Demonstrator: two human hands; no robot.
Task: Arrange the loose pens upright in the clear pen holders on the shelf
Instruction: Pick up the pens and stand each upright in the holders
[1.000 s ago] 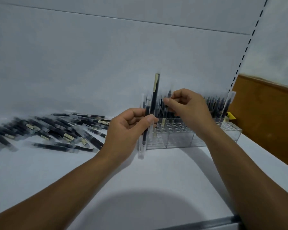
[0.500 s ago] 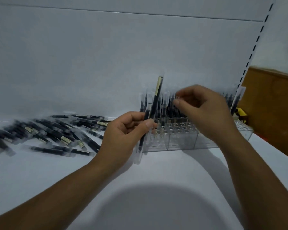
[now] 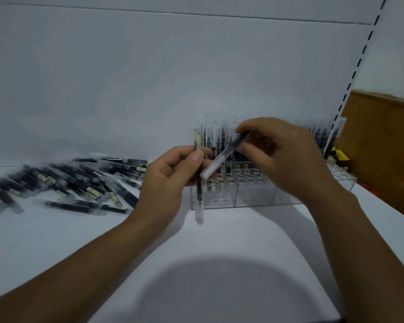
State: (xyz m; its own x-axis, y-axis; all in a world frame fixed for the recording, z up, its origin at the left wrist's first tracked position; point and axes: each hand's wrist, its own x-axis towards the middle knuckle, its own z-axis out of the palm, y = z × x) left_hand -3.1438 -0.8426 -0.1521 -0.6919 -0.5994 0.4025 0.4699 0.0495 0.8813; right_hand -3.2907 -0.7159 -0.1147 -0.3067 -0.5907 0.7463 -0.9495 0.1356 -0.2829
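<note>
My left hand point(image 3: 170, 180) grips a dark pen with a clear cap point(image 3: 199, 192), held nearly upright in front of the holders. My right hand point(image 3: 280, 157) pinches a second pen point(image 3: 222, 157) that slants down to the left, its pale end near my left thumb. Behind both hands stand the clear pen holders point(image 3: 254, 197) on the white shelf point(image 3: 196, 264), with several pens standing upright along their back rows and open round slots at the front. A heap of loose pens point(image 3: 79, 183) lies on the shelf at the left.
The shelf's white back panel rises right behind the holders. A slotted upright point(image 3: 359, 64) runs up at the right, with a brown board point(image 3: 383, 155) beyond it. A small yellow item point(image 3: 339, 156) sits by the right-most holder.
My right hand came off the standing pens and now pinches a slanted pen between the hands. The pen in my left hand sits lower in the grip. The view shifted slightly.
</note>
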